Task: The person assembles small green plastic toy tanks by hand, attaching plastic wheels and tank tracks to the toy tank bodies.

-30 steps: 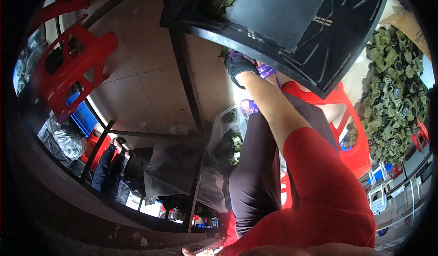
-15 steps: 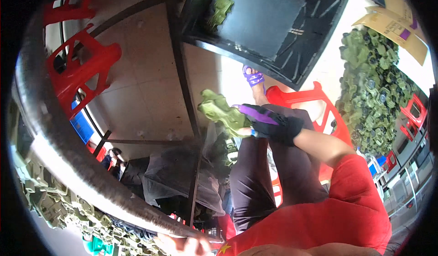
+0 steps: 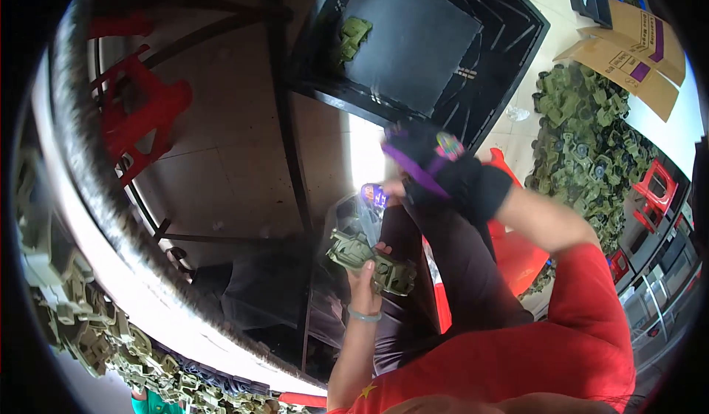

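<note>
My left hand (image 3: 363,275) comes up from the lower edge, bare with a pale bangle at the wrist. Its fingers are closed round an olive-green moulded plastic piece (image 3: 395,275), which looks like a toy vehicle body, above my lap. Beyond it my right hand (image 3: 436,164), in a black and purple glove with bare fingertips, is smeared by motion. Its fingertips are near a small purple patterned thing and a see-through strip (image 3: 369,222); whether they grip either cannot be told. A similar green piece (image 3: 354,39) lies in the large black tray (image 3: 502,74) ahead.
At the right lies a heap of green pieces with dark round parts (image 3: 583,148), beside an opened cardboard box (image 3: 635,52). A curved pale table edge (image 3: 155,274) bounds the left, more green pieces (image 3: 88,333) beyond it. Red stools (image 3: 140,118) stand at left and right.
My right hand, which held a green piece low over my lap, has moved up and away without it. My left hand has come into the middle holding a green piece.
</note>
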Motion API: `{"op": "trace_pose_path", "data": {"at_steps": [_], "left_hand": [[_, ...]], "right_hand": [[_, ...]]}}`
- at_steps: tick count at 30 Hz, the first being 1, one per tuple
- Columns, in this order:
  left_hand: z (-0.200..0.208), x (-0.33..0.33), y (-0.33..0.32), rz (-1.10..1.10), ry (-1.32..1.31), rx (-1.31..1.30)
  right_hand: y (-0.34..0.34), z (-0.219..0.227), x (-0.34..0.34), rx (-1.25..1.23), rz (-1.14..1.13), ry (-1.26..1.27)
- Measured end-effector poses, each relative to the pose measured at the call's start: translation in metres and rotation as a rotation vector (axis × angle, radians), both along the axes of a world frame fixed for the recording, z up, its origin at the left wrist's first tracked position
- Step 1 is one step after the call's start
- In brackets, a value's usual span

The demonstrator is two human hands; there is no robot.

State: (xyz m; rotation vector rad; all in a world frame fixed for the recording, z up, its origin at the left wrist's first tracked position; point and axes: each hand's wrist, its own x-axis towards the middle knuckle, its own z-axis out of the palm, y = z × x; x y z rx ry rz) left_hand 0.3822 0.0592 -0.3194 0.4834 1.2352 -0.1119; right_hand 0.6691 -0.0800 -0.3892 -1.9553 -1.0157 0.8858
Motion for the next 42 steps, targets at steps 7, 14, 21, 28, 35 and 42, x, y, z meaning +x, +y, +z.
{"op": "trace_pose_path", "data": {"at_steps": [7,14,21,28,35,42], "left_hand": [[-0.029,-0.033,-0.026,-0.076,0.254,-0.009],[-0.042,-0.045,-0.046,-0.246,0.299,0.040],[-0.051,-0.059,-0.046,-0.278,0.286,0.001],[-0.063,-0.061,-0.032,-0.235,0.186,-0.081],[-0.073,-0.058,-0.023,-0.232,0.294,-0.080],[-0.027,-0.053,-0.054,-0.362,0.255,0.065]], "right_hand": [[-0.001,-0.088,0.013,-0.159,-0.043,-0.160],[-0.097,-0.060,0.010,-0.285,-0.011,-0.020],[-0.104,-0.086,0.059,-0.196,0.208,0.072],[0.030,-0.179,0.100,-0.706,-0.761,0.393],[0.067,-0.278,0.064,-0.512,-1.054,0.234],[-0.027,-0.163,0.057,0.219,-1.381,1.139]]}}
